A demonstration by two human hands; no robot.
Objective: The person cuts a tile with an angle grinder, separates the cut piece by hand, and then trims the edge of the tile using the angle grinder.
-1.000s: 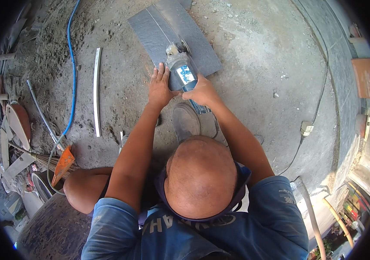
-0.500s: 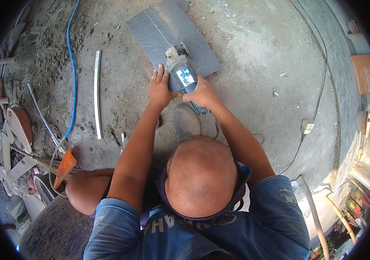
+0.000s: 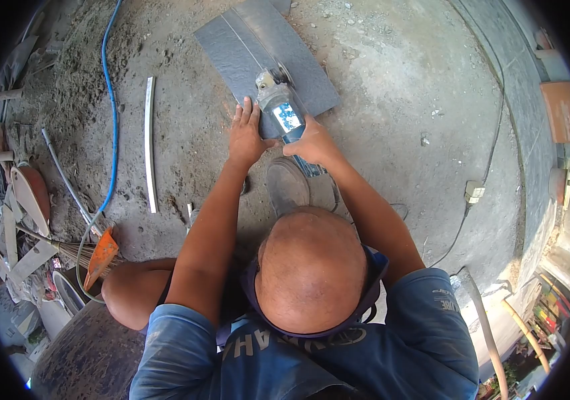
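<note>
A blue angle grinder (image 3: 287,119) lies over a dark grey tile (image 3: 315,87), its disc (image 3: 285,72) standing on edge at the tile surface. A pale straight line runs along the tile from the disc toward the far end. My right hand (image 3: 313,142) is wrapped around the grinder's body. My left hand (image 3: 247,137) lies with its fingers stretched out on the tile's near left edge, the thumb pointing toward the grinder. Whether that thumb touches the tool I cannot tell. Just below the grinder is a grey shoe (image 3: 287,185).
On the concrete floor to the left lie a white metal strip (image 3: 150,145) and a blue hose (image 3: 109,87). An orange dustpan-like piece (image 3: 102,253) is by the knee. A cable with a socket box (image 3: 474,192) runs along the right, near a wooden handle (image 3: 485,333).
</note>
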